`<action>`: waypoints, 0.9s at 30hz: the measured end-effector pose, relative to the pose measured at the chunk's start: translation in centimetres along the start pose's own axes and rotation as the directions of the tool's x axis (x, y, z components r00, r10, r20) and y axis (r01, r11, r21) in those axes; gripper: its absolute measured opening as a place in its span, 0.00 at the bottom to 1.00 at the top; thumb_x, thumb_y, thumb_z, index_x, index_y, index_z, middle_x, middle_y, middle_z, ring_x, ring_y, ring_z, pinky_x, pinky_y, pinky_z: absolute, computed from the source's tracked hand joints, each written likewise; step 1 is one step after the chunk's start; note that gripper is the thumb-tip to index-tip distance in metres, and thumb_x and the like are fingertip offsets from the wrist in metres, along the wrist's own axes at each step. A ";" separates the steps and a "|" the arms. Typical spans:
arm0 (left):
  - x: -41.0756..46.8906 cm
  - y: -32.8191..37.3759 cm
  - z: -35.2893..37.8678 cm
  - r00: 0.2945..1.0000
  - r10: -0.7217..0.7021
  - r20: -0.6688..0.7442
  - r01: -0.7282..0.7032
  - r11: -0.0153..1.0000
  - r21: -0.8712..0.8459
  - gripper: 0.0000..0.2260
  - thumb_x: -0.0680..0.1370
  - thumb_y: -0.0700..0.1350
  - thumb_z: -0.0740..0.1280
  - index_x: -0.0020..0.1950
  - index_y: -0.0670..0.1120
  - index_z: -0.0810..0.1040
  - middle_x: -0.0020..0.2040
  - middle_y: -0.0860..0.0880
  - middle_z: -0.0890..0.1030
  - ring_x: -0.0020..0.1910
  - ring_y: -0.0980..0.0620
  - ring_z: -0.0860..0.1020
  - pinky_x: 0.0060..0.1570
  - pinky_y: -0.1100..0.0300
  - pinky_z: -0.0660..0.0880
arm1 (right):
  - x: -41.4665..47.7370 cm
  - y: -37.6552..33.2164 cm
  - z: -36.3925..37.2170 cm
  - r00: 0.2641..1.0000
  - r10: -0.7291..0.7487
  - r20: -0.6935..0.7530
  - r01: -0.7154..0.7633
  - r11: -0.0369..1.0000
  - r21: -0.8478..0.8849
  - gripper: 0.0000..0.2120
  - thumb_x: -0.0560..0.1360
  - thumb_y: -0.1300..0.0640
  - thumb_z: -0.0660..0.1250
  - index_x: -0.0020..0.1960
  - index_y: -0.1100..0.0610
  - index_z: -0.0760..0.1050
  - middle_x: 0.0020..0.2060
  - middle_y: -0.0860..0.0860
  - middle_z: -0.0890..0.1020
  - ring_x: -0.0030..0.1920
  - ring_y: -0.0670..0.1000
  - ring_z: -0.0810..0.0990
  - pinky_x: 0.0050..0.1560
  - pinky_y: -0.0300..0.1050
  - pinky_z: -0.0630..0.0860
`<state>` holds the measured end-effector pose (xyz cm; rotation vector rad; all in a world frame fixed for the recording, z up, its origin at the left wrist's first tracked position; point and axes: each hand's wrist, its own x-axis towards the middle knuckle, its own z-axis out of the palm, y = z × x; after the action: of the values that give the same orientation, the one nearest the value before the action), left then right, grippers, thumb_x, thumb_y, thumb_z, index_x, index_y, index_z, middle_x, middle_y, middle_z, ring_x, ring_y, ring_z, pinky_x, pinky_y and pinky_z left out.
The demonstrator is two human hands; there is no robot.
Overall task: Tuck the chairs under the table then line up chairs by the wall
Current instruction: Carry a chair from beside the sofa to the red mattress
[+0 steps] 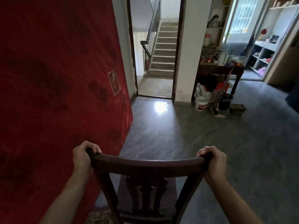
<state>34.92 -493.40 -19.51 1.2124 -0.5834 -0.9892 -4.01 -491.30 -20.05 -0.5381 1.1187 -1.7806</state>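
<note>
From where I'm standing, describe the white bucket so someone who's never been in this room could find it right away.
Look past the open doorway to the stairs, to the dark wooden side table against the white pillar on its right. On the floor at that table's left front sits the white bucket. It alone is bright white with a red mark; the tub beside it is dark.

The room is seen from head height (one wide view only), faced forward and down, close over a chair (148, 165) back, toward a doorway (155, 50).
</note>
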 end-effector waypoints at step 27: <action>38.8 -9.8 2.3 0.931 -0.018 0.364 0.005 0.999 0.037 0.17 0.72 0.40 0.56 0.23 0.47 0.72 0.24 0.45 0.73 0.27 0.46 0.72 0.31 0.62 0.70 | 17.2 21.2 16.7 0.943 -0.334 0.001 0.319 0.898 -0.305 0.29 0.63 0.39 0.76 0.29 0.65 0.72 0.28 0.73 0.72 0.27 0.60 0.72 0.31 0.53 0.67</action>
<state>48.62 -528.62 -33.02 1.0688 -0.8895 -1.2299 10.42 -517.20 -32.09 -0.9139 1.4138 -1.9257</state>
